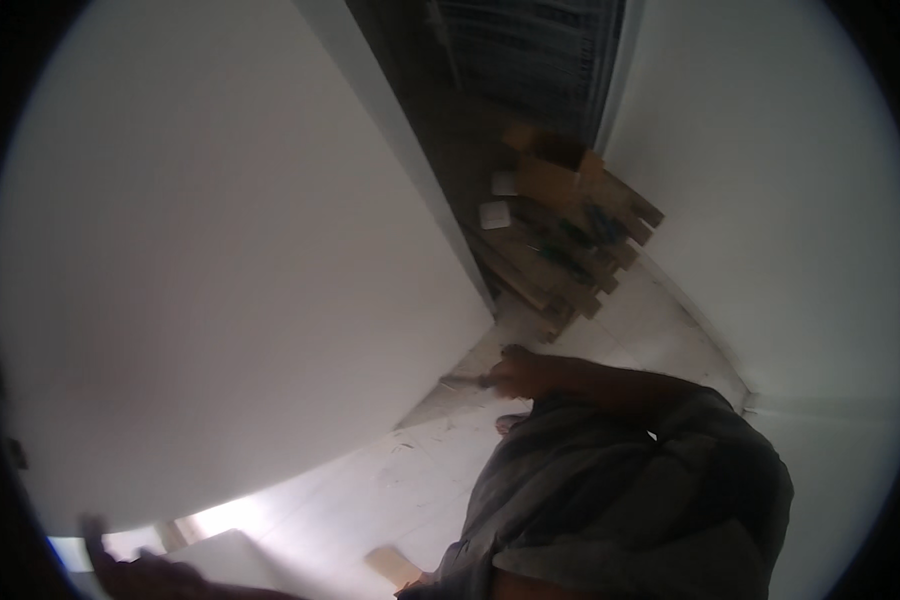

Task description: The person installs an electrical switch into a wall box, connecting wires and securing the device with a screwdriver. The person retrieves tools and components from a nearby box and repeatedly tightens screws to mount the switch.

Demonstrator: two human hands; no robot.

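My right hand (515,373) grips a slim tool (465,382), blurred, whose end points left toward the lower edge of a large white door-like panel (230,230). My left hand (145,570) is low at the left, dark and smeared, near the panel's bottom edge; I cannot make out whether its fingers hold anything. Below my right forearm are my dark clothing (640,490) and part of a bare foot (508,425) on the pale tiled floor (420,470).
Beyond the panel, a wooden pallet (640,210) bears an open cardboard box (545,175) and green items (580,240), beside a dark doorway (520,60). A white wall (770,230) runs along the right. A cardboard piece (390,563) lies on the floor below.
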